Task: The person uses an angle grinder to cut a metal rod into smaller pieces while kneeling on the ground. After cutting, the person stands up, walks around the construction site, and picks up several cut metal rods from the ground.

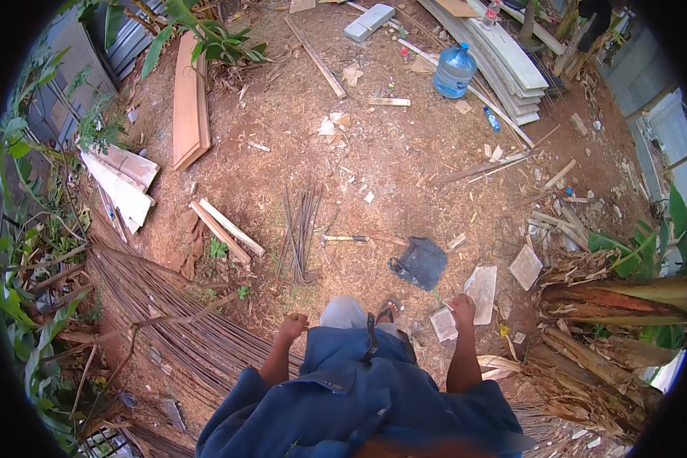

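large water jug [455,70]: round, translucent blue, darker cap, pale label band; standing on the dirt far beyond the right hand's fingertips [461,303], against stacked grey boards. small blue bottle [491,119]: lying just nearer those fingers. no signs or screens.

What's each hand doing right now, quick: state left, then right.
Left hand: curled in a loose fist, nothing visible in it.
Right hand: fingers curled, nothing visibly held; cannot tell more.
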Tool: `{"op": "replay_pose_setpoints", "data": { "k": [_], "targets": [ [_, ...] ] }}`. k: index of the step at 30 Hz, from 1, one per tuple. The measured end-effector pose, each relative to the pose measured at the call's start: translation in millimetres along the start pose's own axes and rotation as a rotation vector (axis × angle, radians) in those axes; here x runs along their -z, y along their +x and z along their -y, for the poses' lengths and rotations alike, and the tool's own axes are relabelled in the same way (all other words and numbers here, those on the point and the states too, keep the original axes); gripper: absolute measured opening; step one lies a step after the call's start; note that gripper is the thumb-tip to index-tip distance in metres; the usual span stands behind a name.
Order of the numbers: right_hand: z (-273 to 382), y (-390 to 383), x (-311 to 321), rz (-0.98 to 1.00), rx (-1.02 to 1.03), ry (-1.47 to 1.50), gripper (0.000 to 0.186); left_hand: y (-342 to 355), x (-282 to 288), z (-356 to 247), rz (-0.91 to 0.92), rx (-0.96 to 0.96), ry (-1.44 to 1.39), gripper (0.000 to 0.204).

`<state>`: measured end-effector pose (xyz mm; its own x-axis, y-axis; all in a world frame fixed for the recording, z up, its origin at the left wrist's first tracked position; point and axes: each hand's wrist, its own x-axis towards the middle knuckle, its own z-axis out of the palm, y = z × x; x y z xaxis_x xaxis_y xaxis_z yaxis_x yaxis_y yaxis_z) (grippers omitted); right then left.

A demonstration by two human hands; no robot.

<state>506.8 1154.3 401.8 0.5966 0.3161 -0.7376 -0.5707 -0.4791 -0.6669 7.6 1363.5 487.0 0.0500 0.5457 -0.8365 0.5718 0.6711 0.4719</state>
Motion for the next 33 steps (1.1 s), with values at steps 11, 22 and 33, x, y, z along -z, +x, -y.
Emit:
{"op": "replay_pose_setpoints", "data": {
  "k": [11,22,33],
  "targets": [
    [46.8,41.6,-193.6,0.229,-0.348,-0.51,0.043,139.5,55.1,-21.1,0.227,0.292,0.209,0.046],
    [254.6,93.3,-318.1,0.117,-0.016,-0.456,0.023,268.3,215.0,-413.1,-0.176,-0.379,-0.512,0.043],
    [268.5,79.4,-350.1,-0.03,0.137,-0.545,0.028,291.8,198.3,-263.4,0.142,0.479,-0.046,0.025]
  ]
}}
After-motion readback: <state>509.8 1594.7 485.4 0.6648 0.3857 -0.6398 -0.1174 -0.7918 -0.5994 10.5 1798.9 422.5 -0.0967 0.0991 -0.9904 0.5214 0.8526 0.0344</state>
